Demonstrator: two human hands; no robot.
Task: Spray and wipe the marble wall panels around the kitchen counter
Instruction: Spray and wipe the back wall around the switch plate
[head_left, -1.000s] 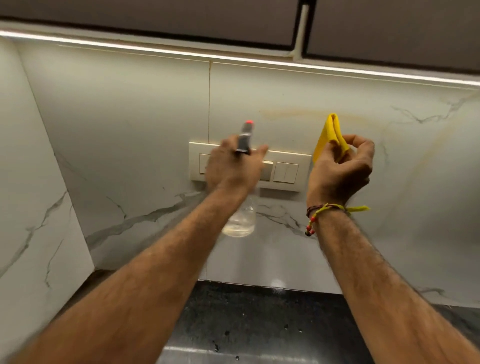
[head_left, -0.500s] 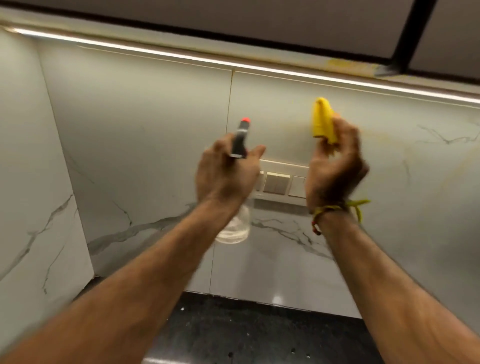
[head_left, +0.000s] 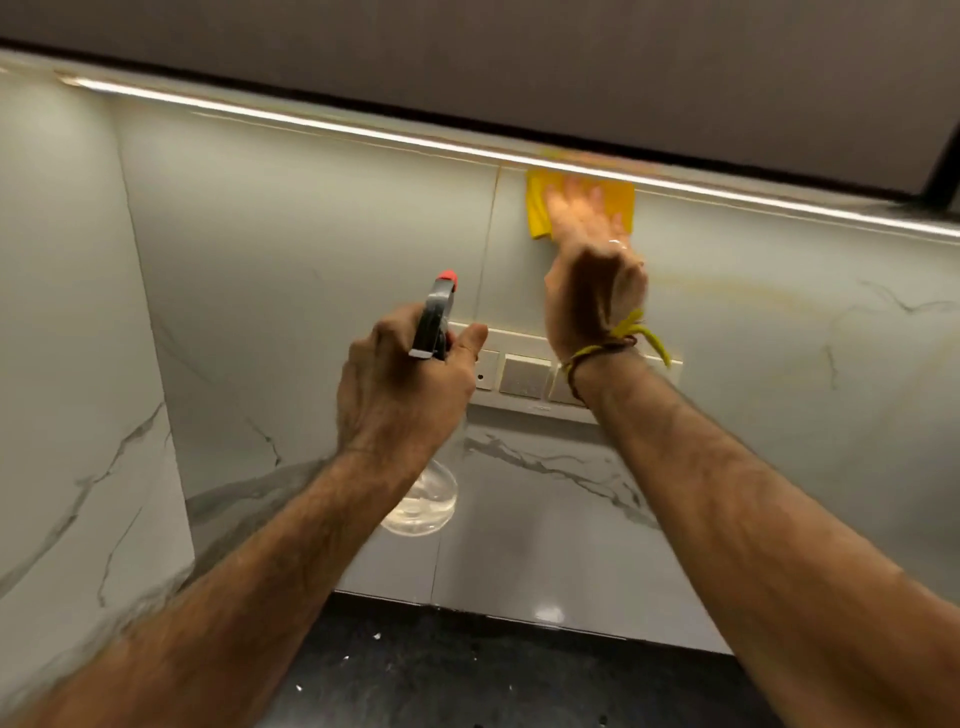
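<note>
My left hand (head_left: 402, 384) grips the head of a clear spray bottle (head_left: 423, 501) with a grey trigger top and red nozzle, held in front of the marble back wall panel (head_left: 311, 270). My right hand (head_left: 589, 260) is stretched up with flat fingers, pressing a yellow cloth (head_left: 537, 202) against the marble right under the light strip. The cloth is spread flat and my fingers cover much of it. A faint yellowish smear runs across the panel to the right of my right hand.
A cream switch plate (head_left: 524, 376) sits on the wall behind both wrists. A lit strip (head_left: 311, 122) runs beneath dark upper cabinets (head_left: 467, 67). A marble side wall (head_left: 67, 389) closes the left corner. The dark counter (head_left: 441, 675) lies below.
My right hand rose from beside the switch plate to the top of the panel and flattened the bunched cloth against the marble. My left hand kept holding the bottle.
</note>
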